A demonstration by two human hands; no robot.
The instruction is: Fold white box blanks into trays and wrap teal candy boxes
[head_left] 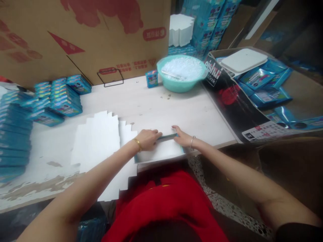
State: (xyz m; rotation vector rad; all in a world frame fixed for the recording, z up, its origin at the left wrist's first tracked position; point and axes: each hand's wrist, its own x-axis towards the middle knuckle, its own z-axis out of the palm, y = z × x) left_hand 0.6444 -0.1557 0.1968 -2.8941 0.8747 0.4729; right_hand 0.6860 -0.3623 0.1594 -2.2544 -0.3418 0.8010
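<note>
A flat white card box (161, 152) with blue edges lies at the table's front edge, between my hands. My left hand (147, 139), with a gold bangle at the wrist, has its fingers closed on the box's raised far edge. At the right end of that edge is my right hand (183, 137), its thumb lifted apart from the fingers, which touch the box. Fanned white card sheets (98, 137) lie left of the box, partly under my left forearm.
A turquoise bowl (176, 85) of white pieces stands at the back, beside a small blue box (151, 79). Stacked blue boxes (63, 99) fill the left. At right, an open carton (227, 90) holds blue packets (259, 78) and a white lid (244, 60).
</note>
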